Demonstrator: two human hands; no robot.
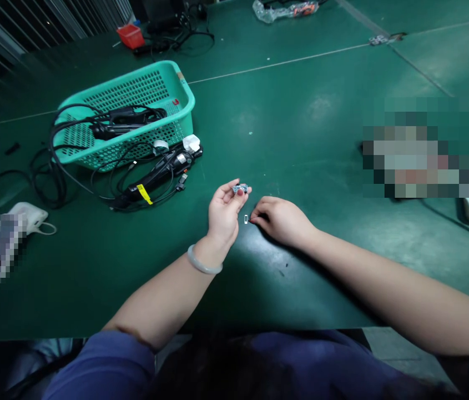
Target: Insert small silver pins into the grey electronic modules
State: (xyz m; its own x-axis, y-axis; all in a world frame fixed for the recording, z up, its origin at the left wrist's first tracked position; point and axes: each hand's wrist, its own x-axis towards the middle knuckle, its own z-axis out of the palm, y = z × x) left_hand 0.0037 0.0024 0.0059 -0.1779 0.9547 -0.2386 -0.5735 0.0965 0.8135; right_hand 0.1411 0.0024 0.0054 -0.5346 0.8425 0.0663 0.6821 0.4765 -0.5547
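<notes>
Work seems at the careful handling stage, the left hand (223, 216) pinched shut on a little part (240, 189), the right hand (280, 218) curled, its grip unreadable, just beside a white piece (246, 219) on the tabletop (234, 122), calling for delicate fingertips.

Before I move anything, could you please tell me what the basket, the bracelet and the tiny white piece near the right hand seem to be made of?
Basket: slightly glossy moulded plastic, by its regular perforations and sheen.
Bracelet: perhaps polished stone or glass, being pale and smooth.
Tiny white piece: possibly plastic, from its white colour; too small to judge its finish.
</notes>
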